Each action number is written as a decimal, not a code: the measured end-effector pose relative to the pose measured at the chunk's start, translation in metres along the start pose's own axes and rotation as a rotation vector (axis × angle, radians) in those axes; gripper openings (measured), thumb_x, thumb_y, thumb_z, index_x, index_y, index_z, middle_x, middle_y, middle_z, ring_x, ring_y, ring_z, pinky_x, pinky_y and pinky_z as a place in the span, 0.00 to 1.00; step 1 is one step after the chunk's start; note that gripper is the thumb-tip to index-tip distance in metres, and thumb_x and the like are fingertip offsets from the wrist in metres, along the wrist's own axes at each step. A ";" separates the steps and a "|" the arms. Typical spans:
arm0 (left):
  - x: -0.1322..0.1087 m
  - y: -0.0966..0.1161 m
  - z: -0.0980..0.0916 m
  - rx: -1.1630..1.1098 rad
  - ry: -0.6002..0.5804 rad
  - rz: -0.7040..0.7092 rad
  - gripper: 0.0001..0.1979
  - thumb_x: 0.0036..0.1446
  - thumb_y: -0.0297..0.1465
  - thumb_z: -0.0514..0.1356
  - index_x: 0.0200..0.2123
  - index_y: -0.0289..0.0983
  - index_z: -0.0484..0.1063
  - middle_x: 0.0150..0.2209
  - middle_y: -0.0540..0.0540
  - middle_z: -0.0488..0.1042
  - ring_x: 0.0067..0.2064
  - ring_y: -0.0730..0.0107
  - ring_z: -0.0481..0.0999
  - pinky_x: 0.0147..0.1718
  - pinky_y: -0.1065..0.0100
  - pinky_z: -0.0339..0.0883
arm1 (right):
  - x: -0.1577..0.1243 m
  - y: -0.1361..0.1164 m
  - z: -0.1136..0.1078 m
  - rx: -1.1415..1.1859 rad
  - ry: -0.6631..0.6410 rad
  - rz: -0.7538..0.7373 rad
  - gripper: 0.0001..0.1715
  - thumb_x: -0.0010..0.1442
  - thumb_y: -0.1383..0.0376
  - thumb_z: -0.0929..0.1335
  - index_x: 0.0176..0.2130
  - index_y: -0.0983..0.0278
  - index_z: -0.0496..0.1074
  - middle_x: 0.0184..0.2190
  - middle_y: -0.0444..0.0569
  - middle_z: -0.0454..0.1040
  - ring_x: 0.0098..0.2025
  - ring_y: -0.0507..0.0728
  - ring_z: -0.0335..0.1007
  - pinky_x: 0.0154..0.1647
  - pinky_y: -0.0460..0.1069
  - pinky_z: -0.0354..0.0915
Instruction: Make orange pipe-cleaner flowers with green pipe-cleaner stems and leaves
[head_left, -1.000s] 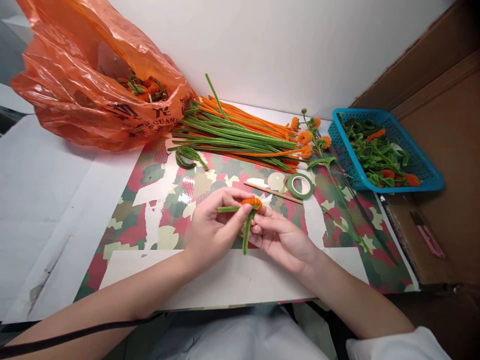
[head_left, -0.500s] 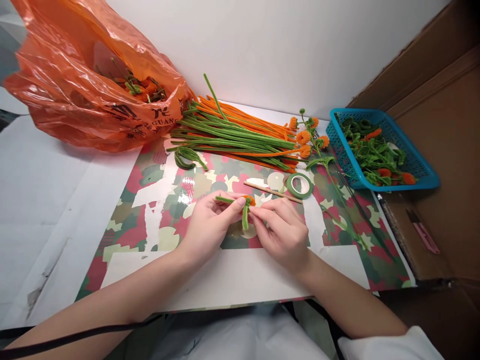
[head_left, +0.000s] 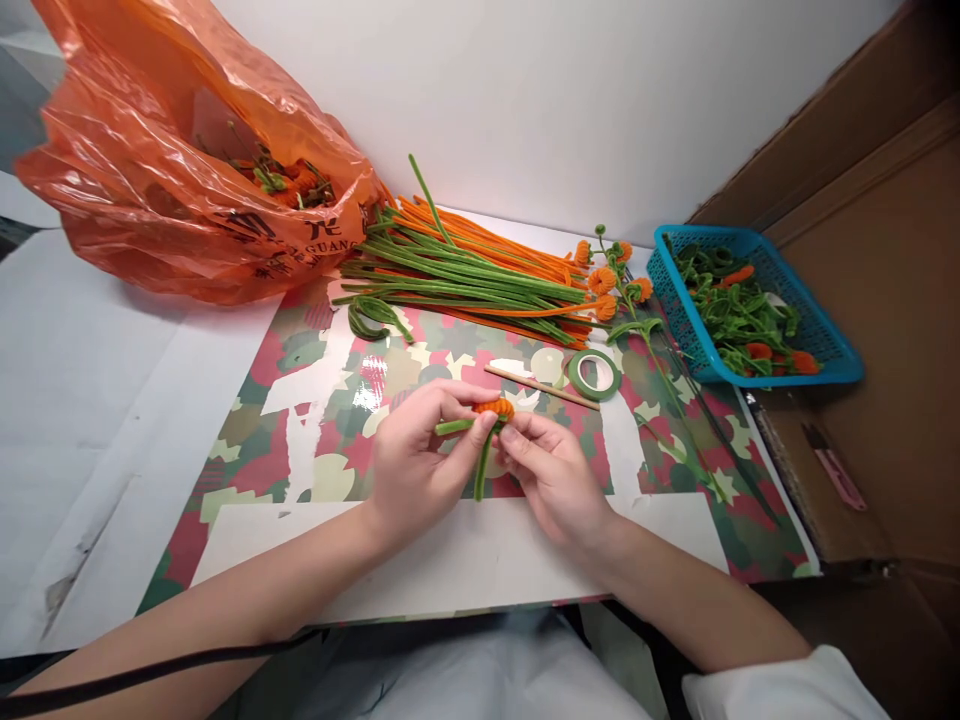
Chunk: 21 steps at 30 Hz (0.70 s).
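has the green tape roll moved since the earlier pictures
No. The green tape roll keeps its place by the right end of the wooden stick; both drift slightly left together in view, which suggests camera motion.

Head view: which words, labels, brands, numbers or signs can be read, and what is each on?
"GUANG": dark print on the orange plastic bag.
Large characters above it: too creased to read surely.
Smaller print beside and below: too blurred to read.
No other text is readable.
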<state>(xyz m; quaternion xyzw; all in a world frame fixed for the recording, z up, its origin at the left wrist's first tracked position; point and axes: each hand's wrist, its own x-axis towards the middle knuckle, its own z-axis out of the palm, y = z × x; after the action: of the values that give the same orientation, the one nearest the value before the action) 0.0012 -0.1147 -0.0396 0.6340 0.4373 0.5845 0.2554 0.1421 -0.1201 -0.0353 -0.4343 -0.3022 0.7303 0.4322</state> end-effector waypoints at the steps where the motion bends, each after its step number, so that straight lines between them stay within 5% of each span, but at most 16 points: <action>1: 0.001 0.000 -0.001 0.024 -0.007 0.050 0.10 0.56 0.22 0.62 0.26 0.37 0.66 0.36 0.46 0.80 0.36 0.70 0.79 0.32 0.70 0.74 | 0.000 -0.002 0.000 0.119 -0.034 0.115 0.14 0.49 0.59 0.76 0.27 0.65 0.71 0.24 0.40 0.63 0.26 0.48 0.57 0.28 0.45 0.58; 5: 0.003 -0.001 -0.003 0.074 -0.044 0.216 0.10 0.55 0.19 0.62 0.28 0.37 0.67 0.36 0.45 0.80 0.36 0.69 0.80 0.31 0.70 0.75 | -0.002 -0.011 -0.003 0.401 -0.134 0.427 0.17 0.45 0.63 0.78 0.28 0.66 0.70 0.24 0.40 0.62 0.26 0.46 0.56 0.28 0.43 0.58; 8: 0.004 -0.002 -0.004 0.072 -0.057 0.275 0.10 0.54 0.18 0.62 0.28 0.37 0.67 0.37 0.45 0.80 0.36 0.69 0.80 0.32 0.71 0.75 | -0.002 -0.014 -0.005 0.411 -0.150 0.461 0.17 0.46 0.63 0.78 0.28 0.66 0.69 0.24 0.39 0.61 0.26 0.46 0.55 0.27 0.43 0.57; 10: 0.005 -0.002 -0.003 0.038 -0.060 0.167 0.09 0.55 0.20 0.63 0.27 0.37 0.67 0.36 0.45 0.80 0.36 0.70 0.80 0.32 0.71 0.75 | -0.001 -0.014 -0.006 0.301 -0.120 0.351 0.16 0.48 0.61 0.77 0.27 0.66 0.68 0.23 0.39 0.61 0.25 0.46 0.54 0.26 0.43 0.56; 17: 0.010 0.003 0.001 -0.328 -0.071 -0.582 0.11 0.55 0.33 0.67 0.24 0.36 0.72 0.31 0.47 0.77 0.32 0.68 0.78 0.28 0.71 0.74 | 0.000 -0.011 -0.008 -0.404 0.199 -0.408 0.08 0.58 0.59 0.70 0.33 0.61 0.72 0.31 0.43 0.68 0.31 0.51 0.63 0.32 0.47 0.62; 21: 0.012 0.003 0.000 -0.460 -0.082 -0.799 0.12 0.50 0.36 0.69 0.25 0.36 0.74 0.27 0.49 0.76 0.29 0.72 0.76 0.27 0.72 0.73 | 0.004 -0.005 -0.007 -0.604 0.178 -0.500 0.05 0.55 0.65 0.70 0.35 0.61 0.71 0.32 0.44 0.69 0.30 0.51 0.64 0.31 0.48 0.65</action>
<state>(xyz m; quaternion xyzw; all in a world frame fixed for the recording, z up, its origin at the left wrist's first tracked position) 0.0011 -0.1065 -0.0307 0.3652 0.4960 0.4965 0.6116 0.1489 -0.1138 -0.0354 -0.5165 -0.5609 0.4406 0.4738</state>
